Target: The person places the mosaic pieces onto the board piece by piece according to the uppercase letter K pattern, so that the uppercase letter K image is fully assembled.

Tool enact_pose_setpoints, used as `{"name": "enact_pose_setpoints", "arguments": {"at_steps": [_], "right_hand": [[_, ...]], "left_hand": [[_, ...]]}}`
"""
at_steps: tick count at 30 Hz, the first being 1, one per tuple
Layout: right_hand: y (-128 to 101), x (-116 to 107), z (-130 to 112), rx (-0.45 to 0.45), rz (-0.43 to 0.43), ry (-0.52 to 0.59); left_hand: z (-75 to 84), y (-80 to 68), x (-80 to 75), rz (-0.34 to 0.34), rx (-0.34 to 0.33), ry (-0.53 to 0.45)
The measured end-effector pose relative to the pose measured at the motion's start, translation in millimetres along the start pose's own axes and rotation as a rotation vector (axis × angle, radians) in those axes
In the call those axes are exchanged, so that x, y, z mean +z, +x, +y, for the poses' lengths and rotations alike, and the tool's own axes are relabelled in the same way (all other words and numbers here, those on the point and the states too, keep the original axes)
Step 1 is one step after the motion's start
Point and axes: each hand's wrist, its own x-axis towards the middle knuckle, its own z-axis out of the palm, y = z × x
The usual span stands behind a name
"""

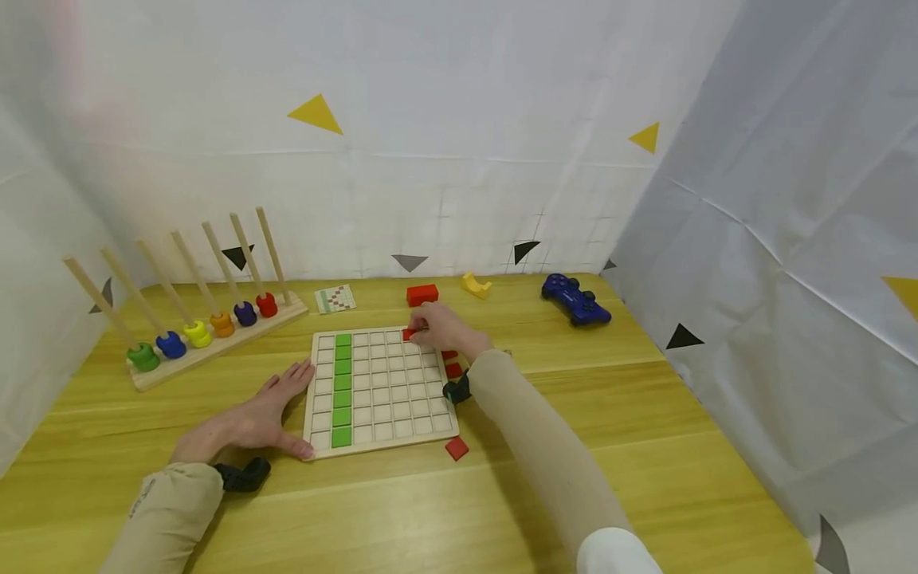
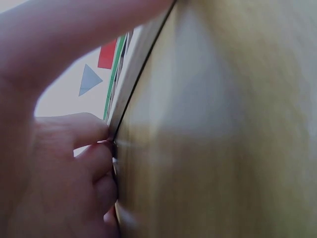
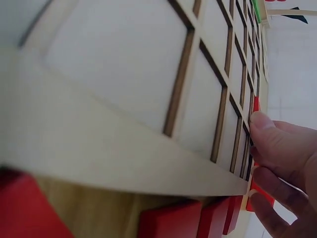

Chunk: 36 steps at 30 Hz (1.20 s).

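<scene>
A wooden grid board (image 1: 380,395) lies on the table with a column of green tiles (image 1: 342,399) near its left side. My left hand (image 1: 261,414) rests along the board's left edge, fingers spread and thumb at the near corner. At the far right corner, my right hand (image 1: 445,328) pinches a red tile (image 1: 408,335) over the grid; the right wrist view shows its thumb against this tile (image 3: 256,104). More red tiles (image 1: 453,370) lie beside the board's right edge, partly hidden by the right hand. Another red tile (image 1: 457,448) sits off the near right corner.
Behind the board are a patterned card (image 1: 335,299), a red block (image 1: 421,295) and a yellow curved piece (image 1: 476,285). A wooden peg stand (image 1: 244,328) with coloured beads stands at left. A blue game controller (image 1: 576,300) lies at the back right, near the cloth wall.
</scene>
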Motion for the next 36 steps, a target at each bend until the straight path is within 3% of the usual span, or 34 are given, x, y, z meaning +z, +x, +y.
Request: {"name": "enact_pose_setpoints", "arguments": {"at_steps": [9,25,31,36], "right_hand": [[-0.4,-0.1,-4.5,0.068,-0.020,0.072],[-4.1,-1.7,-3.8,0.111,-0.019,0.100],[-24.9,-11.9,-4.3,0.052,0.003,0.122],[-52.6,-16.7,-2.5,-0.003,-0.042,0.169]], "left_hand": [[-1.4,-2.6,0.4,0.006,-0.001,-0.012],[0.4,-2.4,0.5,0.009,0.004,-0.010],[0.9,-1.5,1.9,0.012,0.008,-0.013],[0.5,-1.9,1.8,0.019,0.017,-0.019]]}}
